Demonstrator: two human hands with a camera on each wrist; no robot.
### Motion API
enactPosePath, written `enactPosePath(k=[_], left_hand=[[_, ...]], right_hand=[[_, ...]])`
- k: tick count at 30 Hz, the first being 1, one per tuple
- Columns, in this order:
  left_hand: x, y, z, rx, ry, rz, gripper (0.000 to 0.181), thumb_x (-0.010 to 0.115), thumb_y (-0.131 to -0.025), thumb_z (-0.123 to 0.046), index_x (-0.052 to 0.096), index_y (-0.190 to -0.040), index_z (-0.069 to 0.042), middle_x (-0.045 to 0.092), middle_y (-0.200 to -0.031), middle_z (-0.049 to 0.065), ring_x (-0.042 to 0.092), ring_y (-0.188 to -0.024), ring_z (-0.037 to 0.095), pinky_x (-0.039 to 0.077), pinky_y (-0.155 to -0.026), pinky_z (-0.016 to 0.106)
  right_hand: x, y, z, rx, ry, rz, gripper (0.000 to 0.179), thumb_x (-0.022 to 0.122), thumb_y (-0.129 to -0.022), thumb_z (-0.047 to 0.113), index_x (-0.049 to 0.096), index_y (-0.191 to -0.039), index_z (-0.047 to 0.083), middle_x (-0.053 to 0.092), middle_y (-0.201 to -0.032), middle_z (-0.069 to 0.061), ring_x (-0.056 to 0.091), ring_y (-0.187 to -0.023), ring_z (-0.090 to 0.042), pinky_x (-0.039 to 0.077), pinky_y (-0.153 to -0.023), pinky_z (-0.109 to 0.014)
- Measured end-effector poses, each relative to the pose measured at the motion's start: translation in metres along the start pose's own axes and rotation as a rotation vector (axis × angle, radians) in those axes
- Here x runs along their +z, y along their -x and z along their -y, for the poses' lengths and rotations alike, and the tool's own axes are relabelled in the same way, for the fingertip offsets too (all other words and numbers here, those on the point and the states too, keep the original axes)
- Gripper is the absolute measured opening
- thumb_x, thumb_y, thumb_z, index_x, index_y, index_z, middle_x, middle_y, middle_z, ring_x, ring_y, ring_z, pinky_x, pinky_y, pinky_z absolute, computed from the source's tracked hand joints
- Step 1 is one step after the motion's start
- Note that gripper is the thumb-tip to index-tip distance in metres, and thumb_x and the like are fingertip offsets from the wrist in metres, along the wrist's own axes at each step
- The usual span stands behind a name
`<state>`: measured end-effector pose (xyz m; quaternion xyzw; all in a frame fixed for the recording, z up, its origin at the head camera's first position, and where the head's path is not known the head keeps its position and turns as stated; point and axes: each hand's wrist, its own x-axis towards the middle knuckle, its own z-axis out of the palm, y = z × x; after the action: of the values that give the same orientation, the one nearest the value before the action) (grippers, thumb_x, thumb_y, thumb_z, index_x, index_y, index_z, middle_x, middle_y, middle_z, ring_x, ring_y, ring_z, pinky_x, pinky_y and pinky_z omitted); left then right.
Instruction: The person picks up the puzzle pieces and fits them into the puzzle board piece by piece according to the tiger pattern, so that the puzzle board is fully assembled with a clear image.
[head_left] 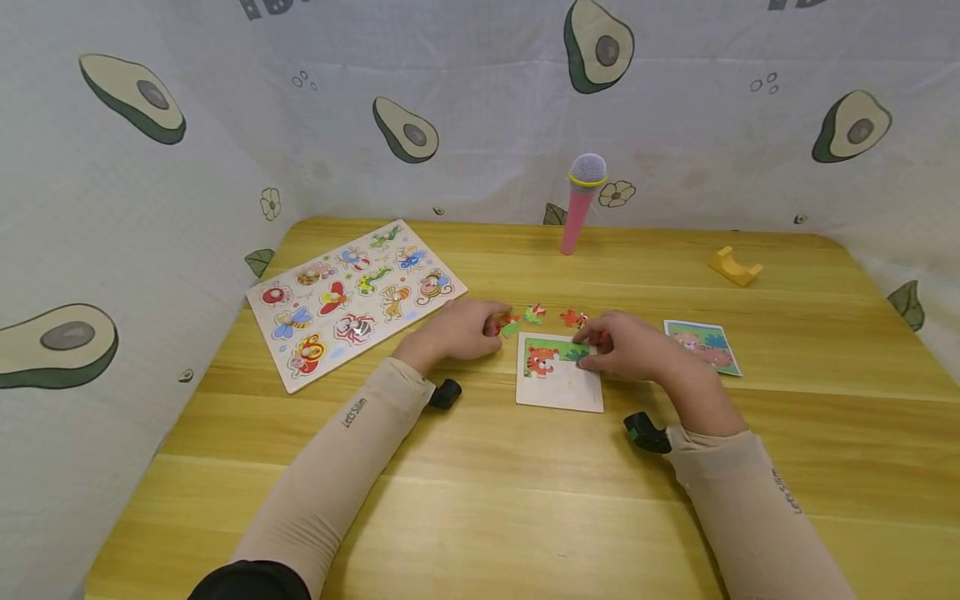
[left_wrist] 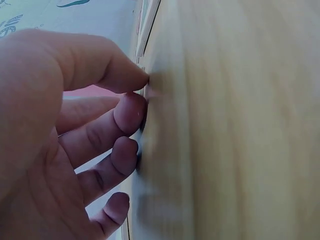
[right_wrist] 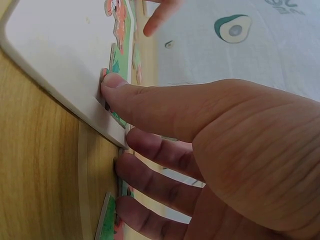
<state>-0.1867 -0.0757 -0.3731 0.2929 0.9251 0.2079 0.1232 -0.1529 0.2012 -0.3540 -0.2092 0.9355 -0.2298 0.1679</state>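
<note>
Microphone (head_left: 580, 204) (pink), insect board (head_left: 358, 302), yellow block (head_left: 735, 270)

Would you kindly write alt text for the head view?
A person's right hand touches a partly filled puzzle board on a wooden table; the left hand is beside loose pieces. An insect puzzle, microphone and picture card are nearby.

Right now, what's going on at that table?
A person is busy with a small puzzle. The right hand has its thumb at the upper right of the puzzle board. The left hand is beside some loose pieces near the board's upper left; whether it holds one, I can't tell. The board is partly filled: an orange animal's face sits at upper left, and the lower part is bare.
</note>
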Motion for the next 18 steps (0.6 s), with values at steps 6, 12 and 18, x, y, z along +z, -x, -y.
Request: enactPosePath(k=[6, 12, 18], left_hand=[[0.0028, -0.0008, 0.0006, 0.002, -0.058, -0.009, 0.056, 0.064, -0.096, -0.026, 0.05, -0.15, -0.019, 0.055, -0.102, -0.001, 0.049, -0.088, 0.015, 0.038, -0.079, 0.032], [0.0067, -0.0008, -0.0015, 0.001, -0.093, -0.015, 0.055, 0.058, -0.099, -0.03, 0.045, -0.153, -0.031, 0.043, -0.129, -0.001, 0.038, -0.11, 0.02, 0.031, -0.092, 0.041], [0.0102, -0.0005, -0.0057, -0.006, -0.11, 0.025, 0.049, 0.047, -0.105, -0.033, 0.044, -0.153, -0.033, 0.043, -0.132, -0.002, 0.036, -0.109, 0.021, 0.027, -0.093, 0.044]], right_hand=[[-0.0002, -0.001, -0.0014, -0.017, 0.004, -0.007, 0.029, 0.077, -0.09, 0.013, 0.071, -0.115, 0.0, 0.062, -0.094, -0.006, 0.055, -0.085, -0.024, 0.047, -0.08, -0.043], [-0.0004, -0.0007, -0.0021, -0.012, -0.007, -0.007, 0.029, 0.077, -0.09, 0.014, 0.071, -0.115, 0.0, 0.06, -0.093, -0.006, 0.054, -0.085, -0.024, 0.046, -0.08, -0.042], [-0.0001, -0.0008, -0.0018, -0.007, -0.021, -0.009, 0.029, 0.077, -0.09, 0.014, 0.071, -0.115, 0.001, 0.06, -0.094, -0.007, 0.054, -0.085, -0.024, 0.046, -0.08, -0.042]])
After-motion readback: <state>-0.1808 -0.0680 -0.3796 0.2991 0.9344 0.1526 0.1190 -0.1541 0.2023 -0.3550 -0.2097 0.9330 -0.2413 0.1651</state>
